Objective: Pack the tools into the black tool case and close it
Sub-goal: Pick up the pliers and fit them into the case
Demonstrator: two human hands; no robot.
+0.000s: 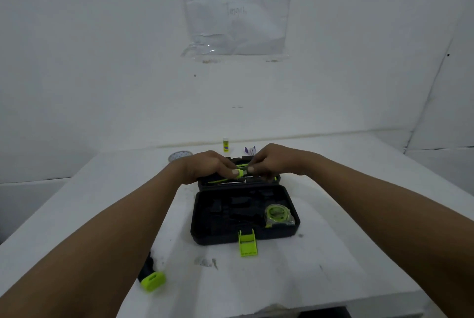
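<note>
Hands [205, 167] [273, 164] pinch a small green tool [240, 173] between them over the open case [245, 215] mid-table [333, 253]; a tape measure [278, 215] sits in its right corner.

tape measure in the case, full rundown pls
The tape measure has a lime-green body in a translucent grey-looking housing, plastic by the look of it, roundish with a squared base. It lies flat on its side in a moulded recess at the near-right corner of the open black tool case. Neither hand touches it. No blade is visibly pulled out; finer markings are too blurred to read.
</note>
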